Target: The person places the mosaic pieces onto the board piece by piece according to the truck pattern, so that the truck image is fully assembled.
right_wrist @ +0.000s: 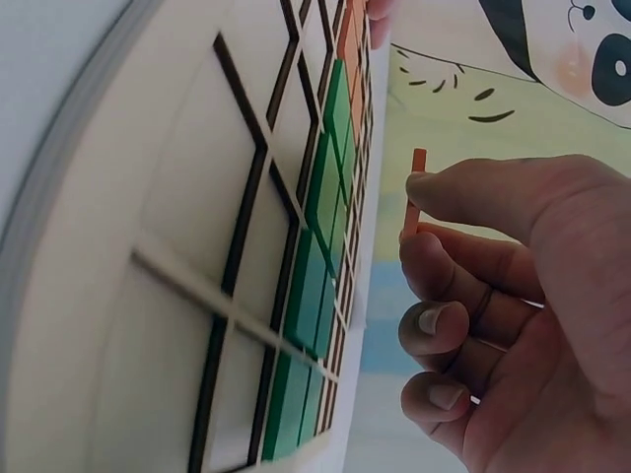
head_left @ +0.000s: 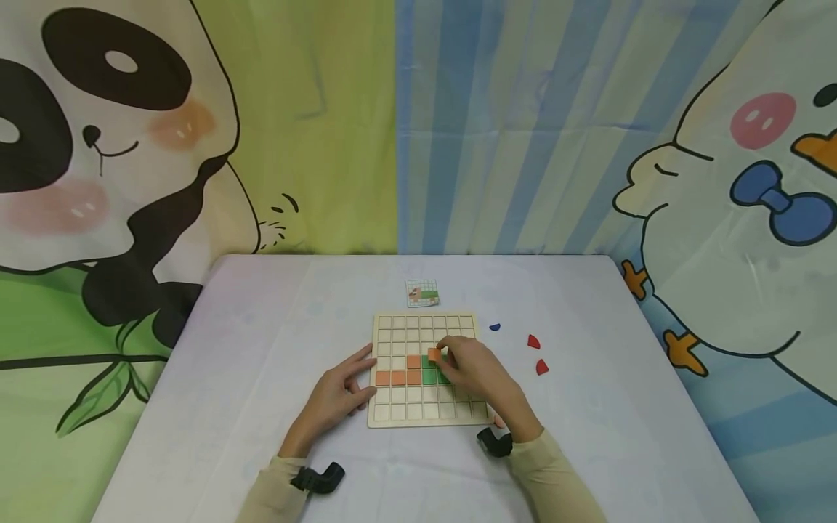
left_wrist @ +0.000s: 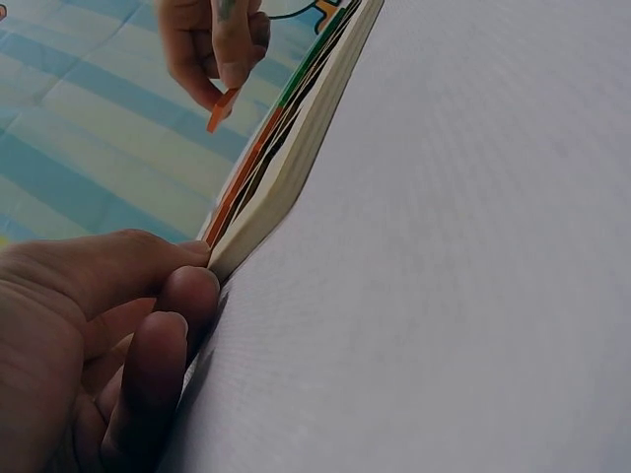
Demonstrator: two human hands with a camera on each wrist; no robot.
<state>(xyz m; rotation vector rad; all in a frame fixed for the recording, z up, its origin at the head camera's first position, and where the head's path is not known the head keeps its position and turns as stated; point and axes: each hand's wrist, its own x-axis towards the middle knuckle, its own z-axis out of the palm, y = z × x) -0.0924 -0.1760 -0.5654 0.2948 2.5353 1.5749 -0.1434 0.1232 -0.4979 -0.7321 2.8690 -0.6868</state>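
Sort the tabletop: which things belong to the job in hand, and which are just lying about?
Job:
orange tile pinched in the right hand;
grid board, touched by the left hand;
orange tiles and green tiles set in it;
pattern card, probably the guide.

Seemingly lying about:
blue piece;
two red pieces.

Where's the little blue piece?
In the head view, the blue piece lies just right of the wooden board, near its far corner, left of two red pieces.

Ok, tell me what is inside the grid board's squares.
Orange tiles and green tiles fill some; other visible squares are bare. The right hand, pinching another orange tile, covers some squares in the head view; I can't confirm everything there.
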